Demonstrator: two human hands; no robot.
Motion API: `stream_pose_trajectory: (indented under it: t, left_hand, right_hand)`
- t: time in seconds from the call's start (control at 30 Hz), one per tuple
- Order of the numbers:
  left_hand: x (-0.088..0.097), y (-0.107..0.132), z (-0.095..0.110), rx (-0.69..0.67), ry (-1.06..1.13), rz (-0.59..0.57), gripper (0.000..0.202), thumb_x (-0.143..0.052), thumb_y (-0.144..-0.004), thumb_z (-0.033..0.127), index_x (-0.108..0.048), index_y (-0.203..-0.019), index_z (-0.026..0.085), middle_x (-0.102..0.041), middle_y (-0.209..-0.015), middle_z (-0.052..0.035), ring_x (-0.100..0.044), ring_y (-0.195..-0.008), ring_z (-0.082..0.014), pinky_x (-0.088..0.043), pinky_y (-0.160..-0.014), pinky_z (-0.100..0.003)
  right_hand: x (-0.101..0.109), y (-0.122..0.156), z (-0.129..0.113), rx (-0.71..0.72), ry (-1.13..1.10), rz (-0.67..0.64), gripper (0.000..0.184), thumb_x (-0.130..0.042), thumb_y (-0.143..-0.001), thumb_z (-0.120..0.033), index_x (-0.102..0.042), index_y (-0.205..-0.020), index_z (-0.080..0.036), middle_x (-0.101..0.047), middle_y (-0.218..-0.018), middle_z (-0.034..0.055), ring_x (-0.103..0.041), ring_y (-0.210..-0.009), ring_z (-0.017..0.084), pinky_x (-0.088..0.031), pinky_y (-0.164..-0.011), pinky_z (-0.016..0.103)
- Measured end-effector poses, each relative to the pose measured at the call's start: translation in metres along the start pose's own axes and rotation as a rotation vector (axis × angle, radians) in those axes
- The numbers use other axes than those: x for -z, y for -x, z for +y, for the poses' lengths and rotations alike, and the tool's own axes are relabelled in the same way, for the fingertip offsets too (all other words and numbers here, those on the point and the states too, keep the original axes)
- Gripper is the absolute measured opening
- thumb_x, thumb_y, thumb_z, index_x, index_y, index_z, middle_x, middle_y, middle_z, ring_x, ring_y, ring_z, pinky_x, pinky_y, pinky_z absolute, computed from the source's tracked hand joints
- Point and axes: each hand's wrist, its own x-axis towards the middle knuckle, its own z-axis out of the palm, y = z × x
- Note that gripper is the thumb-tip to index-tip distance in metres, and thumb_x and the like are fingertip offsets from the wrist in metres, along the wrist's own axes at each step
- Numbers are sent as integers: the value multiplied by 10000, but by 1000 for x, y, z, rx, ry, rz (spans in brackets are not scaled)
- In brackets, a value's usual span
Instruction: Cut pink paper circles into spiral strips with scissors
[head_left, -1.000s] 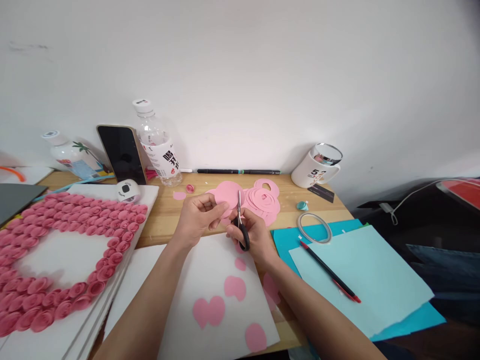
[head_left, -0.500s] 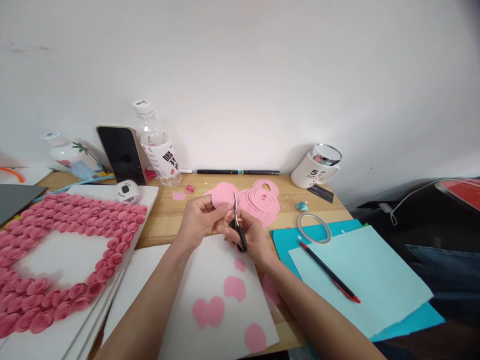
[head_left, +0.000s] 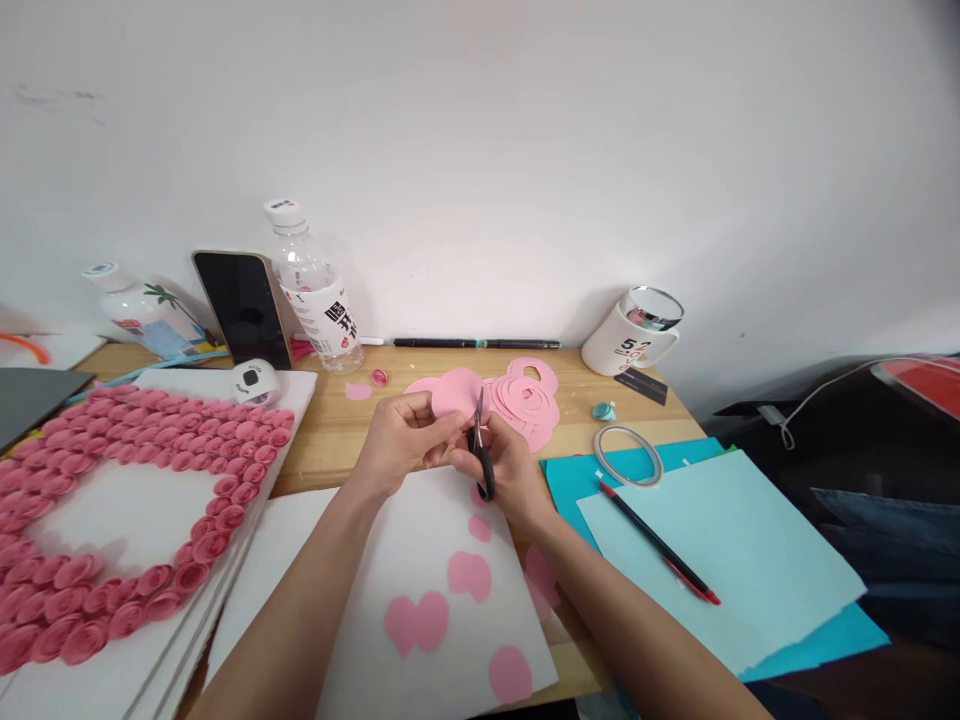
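Observation:
Between the thumb and fingers of my left hand point(head_left: 401, 440) is a pink paper circle point(head_left: 454, 390), held up above the table. My right hand point(head_left: 510, 468) grips small black-handled scissors point(head_left: 484, 465), their blades pointing up at the circle's right edge. Behind the hands lies a pile of pink spiral-cut paper pieces point(head_left: 529, 400). Below them a white sheet point(head_left: 360, 620) carries several pink paper pieces, among them a joined double round point(head_left: 417, 622) and a circle point(head_left: 511, 674).
At left, a white board bears rolled pink paper roses point(head_left: 210, 547). A phone point(head_left: 244, 310) and a bottle point(head_left: 319, 300) stand by the wall. To the right are a mug point(head_left: 626, 338), a tape ring point(head_left: 628, 457), pale blue paper point(head_left: 735, 570) and a red-black pen point(head_left: 660, 545).
The pink circle has turned and shifted slightly right and down in my left hand. The scissors' blades have tilted a little to the right.

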Motion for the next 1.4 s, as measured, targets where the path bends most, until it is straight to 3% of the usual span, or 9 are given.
stream_pose_trajectory:
  t: [0.47,0.83,1.1,1.4]
  left_hand:
    - [5,-1,0,-18,-39,35,310,-669,-687,324,-454,-545,150,-489,-442,52,-399,-357,-32,-290,-365,-161]
    - [5,-3,2,-63,12,69,296,-669,-691,296,-466,-535,147,-466,-407,59,-375,-339,-26,-289,-366,-165]
    - [1,-2,7,-65,108,89,196,-653,-709,285,-527,-639,151,-523,-449,56,-398,-335,-36,-288,-357,-174]
    - [-3,1,6,-56,28,56,230,-633,-724,286,-534,-576,141,-472,-398,52,-383,-358,-37,-316,-385,-173]
  right_hand:
    - [-2,0,-7,-72,1,28,363,-716,-629,-377,-469,-818,-189,-454,-510,-78,-352,-435,60,-266,-390,174]
    - [-2,0,-4,-110,1,52,280,-679,-640,-325,-478,-779,-189,-490,-483,-72,-423,-406,66,-311,-381,168]
    - [-3,1,-1,-123,-33,14,305,-719,-626,-301,-478,-773,-185,-480,-470,-83,-430,-372,57,-320,-378,165]
    - [-3,1,4,-102,-22,-26,343,-740,-626,-360,-480,-767,-185,-507,-495,-67,-430,-382,66,-325,-384,181]
